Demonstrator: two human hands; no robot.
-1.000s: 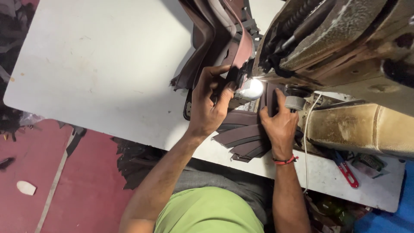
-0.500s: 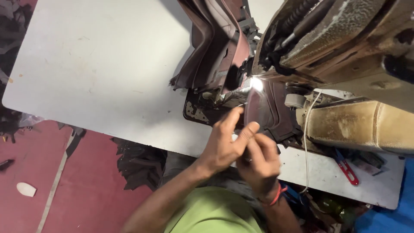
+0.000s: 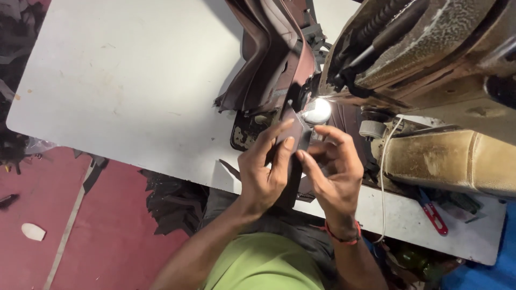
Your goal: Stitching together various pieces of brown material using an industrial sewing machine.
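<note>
Both hands meet at frame centre: my left hand [image 3: 264, 171] and right hand [image 3: 334, 167] pinch a dark brown leather strip [image 3: 294, 161] between fingertips, just below the sewing machine [image 3: 430, 70] lamp [image 3: 318, 110], over the white table [image 3: 123, 91]; red snips [image 3: 432, 212] lie lower right.

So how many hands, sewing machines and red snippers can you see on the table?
Hands: 2, the left hand and right hand, both pinching a dark brown strip
Sewing machines: 1, the worn sewing machine
Red snippers: 1, the red snippers on the white table
Total: 4
</note>
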